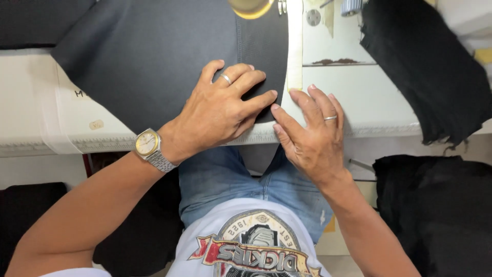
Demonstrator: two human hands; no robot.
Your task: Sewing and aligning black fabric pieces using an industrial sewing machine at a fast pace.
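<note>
A large piece of dark grey fabric (154, 51) lies flat across a white work table (369, 97), its lower corner hanging over the front edge. My left hand (220, 110), with a ring and a metal wristwatch, presses flat on the fabric near its right edge, fingers spread. My right hand (310, 128), also ringed, rests on the table just right of the fabric, its index finger and thumb touching the fabric's edge next to my left fingertips. Neither hand grips anything.
A pile of black cloth (425, 66) drapes over the table's right end. More black cloth (441, 210) sits lower right, below the table. A sewing machine's metal parts (315, 15) show at the top. Strips of tape (294, 46) run along the fabric's right edge.
</note>
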